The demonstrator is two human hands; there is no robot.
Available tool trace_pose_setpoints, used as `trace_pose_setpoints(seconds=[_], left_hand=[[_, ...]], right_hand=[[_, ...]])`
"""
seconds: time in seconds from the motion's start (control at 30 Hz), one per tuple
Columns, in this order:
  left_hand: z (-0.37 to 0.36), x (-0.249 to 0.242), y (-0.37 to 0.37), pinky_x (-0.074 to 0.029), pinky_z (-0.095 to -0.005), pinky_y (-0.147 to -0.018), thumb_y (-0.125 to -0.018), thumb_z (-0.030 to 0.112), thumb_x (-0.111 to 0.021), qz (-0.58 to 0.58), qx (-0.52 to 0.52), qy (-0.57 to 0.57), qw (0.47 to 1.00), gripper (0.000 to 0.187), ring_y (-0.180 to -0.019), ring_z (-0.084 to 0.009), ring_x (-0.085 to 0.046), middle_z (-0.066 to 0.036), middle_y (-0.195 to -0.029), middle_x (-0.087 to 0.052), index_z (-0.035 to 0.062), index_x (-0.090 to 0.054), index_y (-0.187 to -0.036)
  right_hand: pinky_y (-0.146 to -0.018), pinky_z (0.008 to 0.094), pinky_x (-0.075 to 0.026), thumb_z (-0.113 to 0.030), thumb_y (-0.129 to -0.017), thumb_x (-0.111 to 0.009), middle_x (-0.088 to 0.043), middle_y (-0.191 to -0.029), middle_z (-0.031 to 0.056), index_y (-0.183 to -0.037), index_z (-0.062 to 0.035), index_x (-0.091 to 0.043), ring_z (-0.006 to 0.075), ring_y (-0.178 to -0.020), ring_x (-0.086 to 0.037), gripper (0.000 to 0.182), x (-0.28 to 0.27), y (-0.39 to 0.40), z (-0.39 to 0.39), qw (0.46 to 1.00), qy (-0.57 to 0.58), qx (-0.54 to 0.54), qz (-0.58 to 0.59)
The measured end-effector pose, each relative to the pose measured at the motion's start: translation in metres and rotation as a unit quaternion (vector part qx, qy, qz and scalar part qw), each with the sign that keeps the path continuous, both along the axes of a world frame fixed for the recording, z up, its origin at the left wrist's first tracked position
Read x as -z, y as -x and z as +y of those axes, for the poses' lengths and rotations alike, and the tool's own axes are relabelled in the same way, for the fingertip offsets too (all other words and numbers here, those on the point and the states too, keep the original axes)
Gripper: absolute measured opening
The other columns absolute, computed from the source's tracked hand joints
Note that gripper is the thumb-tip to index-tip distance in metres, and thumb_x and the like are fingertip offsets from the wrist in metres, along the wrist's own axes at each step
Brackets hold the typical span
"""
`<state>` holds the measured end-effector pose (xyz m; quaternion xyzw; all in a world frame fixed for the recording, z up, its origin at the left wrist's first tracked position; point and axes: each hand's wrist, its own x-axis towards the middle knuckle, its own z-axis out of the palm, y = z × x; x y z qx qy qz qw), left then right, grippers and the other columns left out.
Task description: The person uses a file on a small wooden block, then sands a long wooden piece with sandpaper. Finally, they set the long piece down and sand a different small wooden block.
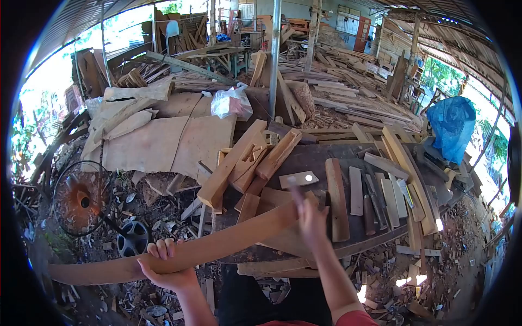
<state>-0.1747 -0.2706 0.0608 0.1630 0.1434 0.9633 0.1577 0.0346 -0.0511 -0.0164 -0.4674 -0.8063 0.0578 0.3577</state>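
Observation:
A long, slightly curved wooden board (217, 242) slants from the far lower left up to the workbench. My left hand (169, 266) is wrapped round its lower middle, fingers over the top edge and thumb below. My right hand (311, 220) is at the board's upper right end, closed and smeared by motion. Something thin and dark sticks up from it, too blurred to make out. Just beyond my right hand a small flat light wood piece (291, 180) lies on the dark workbench (315, 152).
Wooden blocks (234, 163) are stacked on the bench's left part. Chisel-like tools (375, 198) and wood strips (390, 201) lie at its right. An orange fan (81, 198) stands at the left. A plastic bag (231, 103) sits near a metal post (274, 60). Scraps litter the ground.

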Motion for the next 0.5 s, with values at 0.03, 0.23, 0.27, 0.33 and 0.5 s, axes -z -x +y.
trace_pose_setpoints(seconds=[0.03, 0.23, 0.27, 0.33, 0.5], left_hand=[[0.000, 0.000, -0.002, -0.034, -0.0337, -0.071, -0.084, 0.047, -0.046, -0.007, -0.006, -0.002, 1.000, 0.036, -0.062, -0.0104, -0.033, 0.003, -0.065, -0.031, 0.0145, -0.034, -0.075], [-0.001, 0.001, -0.002, -0.033, -0.0333, -0.070, -0.085, 0.040, -0.047, 0.087, 0.024, -0.056, 0.994, 0.031, -0.060, -0.0098, -0.030, 0.003, -0.064, -0.029, 0.0144, -0.033, -0.075], [-0.001, 0.000, -0.002, -0.033, -0.0331, -0.070, -0.085, 0.040, -0.047, 0.099, 0.026, -0.061, 0.993, 0.030, -0.060, -0.0095, -0.031, 0.004, -0.063, -0.029, 0.0146, -0.033, -0.075], [-0.002, -0.006, -0.005, -0.031, -0.0322, -0.069, -0.085, 0.038, -0.048, 0.123, 0.041, -0.067, 0.989, 0.030, -0.061, -0.0093, -0.031, 0.004, -0.064, -0.029, 0.0149, -0.032, -0.075], [-0.002, -0.007, -0.007, -0.029, -0.0313, -0.068, -0.084, 0.037, -0.051, 0.166, 0.062, -0.083, 0.981, 0.030, -0.060, -0.0085, -0.031, 0.004, -0.063, -0.028, 0.0151, -0.032, -0.075]], right_hand=[[-0.091, 0.0657, -0.024, -0.020, -0.092, -0.043, -0.061, -0.074, 0.0169, -0.098, -0.0049, -0.049, 0.0336, -0.070, -0.062, 0.017, -0.005, -0.004, 0.006, 1.000, 0.000, 0.002, -0.001], [-0.095, 0.0678, -0.016, -0.019, -0.089, -0.042, -0.053, -0.114, 0.0199, -0.112, -0.0083, -0.048, 0.0348, -0.110, -0.049, 0.025, -0.044, 0.025, -0.054, 0.989, 0.094, -0.110, -0.033], [-0.094, 0.0682, -0.015, -0.018, -0.089, -0.044, -0.056, -0.107, 0.0169, -0.111, -0.0087, -0.049, 0.0342, -0.105, -0.052, 0.024, -0.047, 0.029, -0.065, 0.988, 0.038, -0.152, -0.001], [-0.094, 0.0694, -0.012, -0.020, -0.090, -0.046, -0.058, -0.105, 0.0140, -0.109, -0.0077, -0.050, 0.0337, -0.103, -0.054, 0.023, -0.046, 0.023, -0.052, 0.983, -0.020, -0.176, 0.037], [-0.082, 0.0531, -0.036, -0.010, -0.090, -0.041, -0.059, -0.073, 0.0134, -0.106, -0.0042, -0.051, 0.0354, -0.064, -0.059, 0.020, -0.036, -0.012, 0.022, 0.996, 0.040, 0.050, 0.068]])
